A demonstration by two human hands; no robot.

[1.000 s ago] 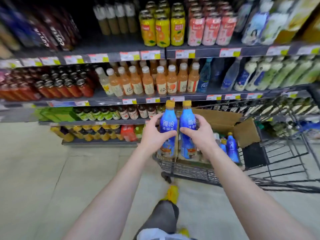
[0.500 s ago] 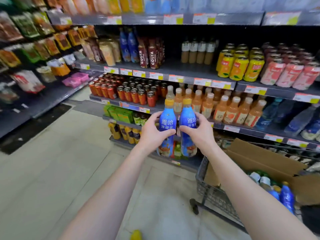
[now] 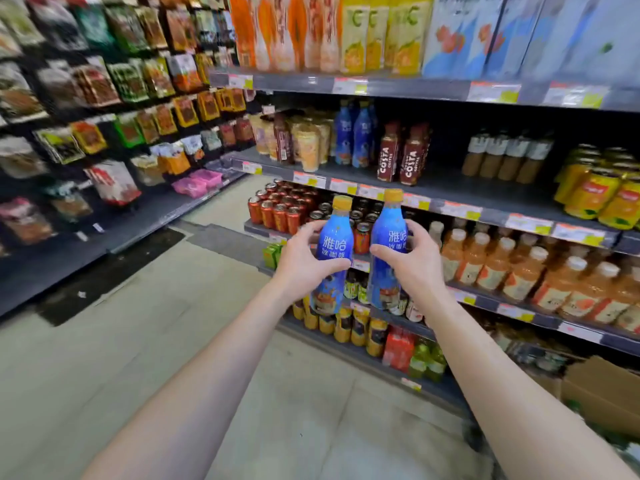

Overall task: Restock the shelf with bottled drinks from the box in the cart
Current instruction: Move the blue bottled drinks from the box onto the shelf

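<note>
Supermarket shelving fills the view: snack bags hang along the aisle on the left, and tiers of drinks run across the right, above a pale tiled floor (image 3: 145, 341). At the lower right edge a corner of the cardboard box (image 3: 602, 389) shows; the cart under it is too blurred to make out.

Both hands are wrapped around drinks. The left hand (image 3: 304, 261) holds the left blue bottle (image 3: 334, 251) around its middle, and the right hand (image 3: 412, 261) holds the right blue bottle (image 3: 388, 247) the same way, thumbs across the front labels. The two bottles sit side by side, just apart, in front of the chest at about the level of the shelf of red cans (image 3: 277, 209).

Each bottle stands upright, its long axis near vertical, yellow cap up and label facing the camera; the left one leans slightly to the left at its base.

The matching blue bottles on the shelf (image 3: 353, 136) stand on a higher tier, up and ahead of the hands, between tan cups and brown coffee bottles (image 3: 401, 157). So the likely target lies above and forward, almost straight over the pair being carried. Neither hand looks clearly closer, though the left bottle sits more directly beneath that row. My judgement is that the move needs a lift and a forward reach with the bottles kept upright, the bases clearing the price-tag rail (image 3: 343, 185) before setting down.
</note>
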